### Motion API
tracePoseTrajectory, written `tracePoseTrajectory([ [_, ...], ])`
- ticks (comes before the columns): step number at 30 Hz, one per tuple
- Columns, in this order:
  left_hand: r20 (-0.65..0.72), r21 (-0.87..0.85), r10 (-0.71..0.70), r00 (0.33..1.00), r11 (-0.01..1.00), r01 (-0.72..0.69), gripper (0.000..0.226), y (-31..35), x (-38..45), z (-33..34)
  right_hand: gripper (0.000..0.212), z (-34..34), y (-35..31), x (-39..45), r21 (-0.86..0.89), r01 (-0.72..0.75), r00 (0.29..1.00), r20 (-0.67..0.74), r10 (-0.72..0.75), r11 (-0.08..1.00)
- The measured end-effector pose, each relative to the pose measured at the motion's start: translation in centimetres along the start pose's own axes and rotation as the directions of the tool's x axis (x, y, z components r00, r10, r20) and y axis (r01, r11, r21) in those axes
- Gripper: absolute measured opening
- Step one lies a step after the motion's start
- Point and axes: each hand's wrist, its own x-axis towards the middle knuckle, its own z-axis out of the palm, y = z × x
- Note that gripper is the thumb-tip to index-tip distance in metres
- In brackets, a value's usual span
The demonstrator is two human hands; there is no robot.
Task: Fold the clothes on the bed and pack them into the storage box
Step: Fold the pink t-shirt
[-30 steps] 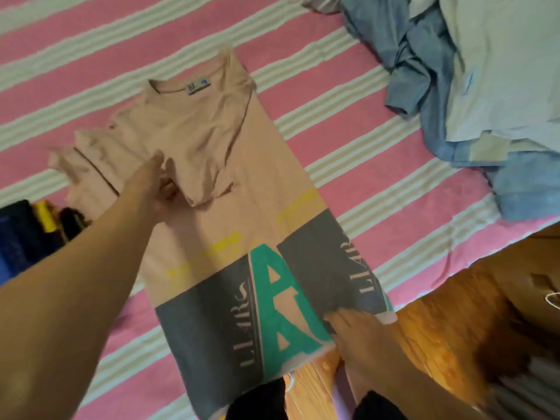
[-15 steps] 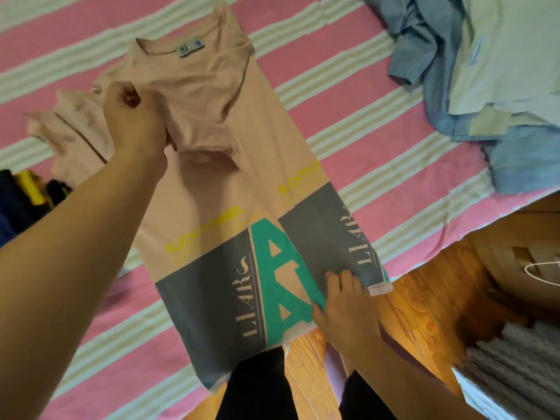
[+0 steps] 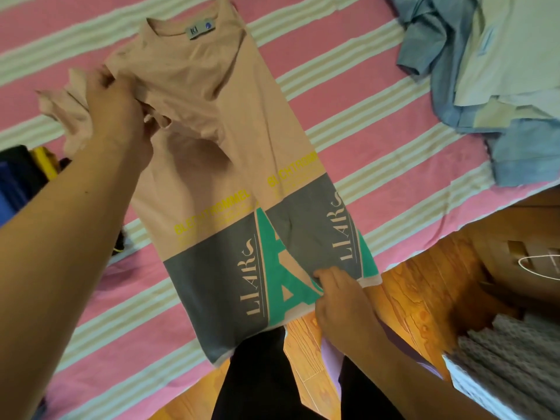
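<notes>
Clothes are what I am sorting, and right now one piece is taking all my attention: a peach T-shirt (image 3: 212, 122) with a grey and green printed band is lying lengthways across the pink striped bed (image 3: 378, 122), its hem hanging just over the near edge above the wooden floor (image 3: 424, 283). Its right side is already lying folded inward, so the printed panel is overlapping itself down the middle. My left hand (image 3: 118, 113) is gripping the bunched fabric at the left sleeve and shoulder, fingers curled round it, lifting it slightly off the sheet. My right hand (image 3: 339, 298) is pinching the hem at the bottom of the folded-over panel, thumb and fingers closed on the cloth.

Judging how far along I am: this shirt is only partly folded. The left side is looking like the next part to come in, and then the length needs doubling before it can go anywhere. A pile of blue and pale garments (image 3: 485, 71) is sitting unfolded at the far right of the bed, well apart from the shirt, and some dark clothing with a yellow patch (image 3: 27, 177) is lying at the left edge; I cannot tell whether that is folded. I am not able to pick out the storage box with certainty, so most of the folding and packing seems to be remaining.
</notes>
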Motion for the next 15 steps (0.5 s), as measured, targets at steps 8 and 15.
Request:
tracePoseTrajectory([
  [8, 0.017, 0.024, -0.387, 0.922, 0.922, 0.387, 0.03, -3.2, 1.3, -1.4, 0.033, -5.9, -0.6, 7.7, -0.028, 0.227, 0.973, 0.046, -0.226, 0.973],
  [15, 0.055, -0.154, -0.452, 0.89, 0.877, 0.455, 0.029, -4.8, 5.5, -1.5, 0.048, -19.2, -10.2, 32.2, -0.178, 0.348, 0.925, -0.093, -0.368, 0.92],
])
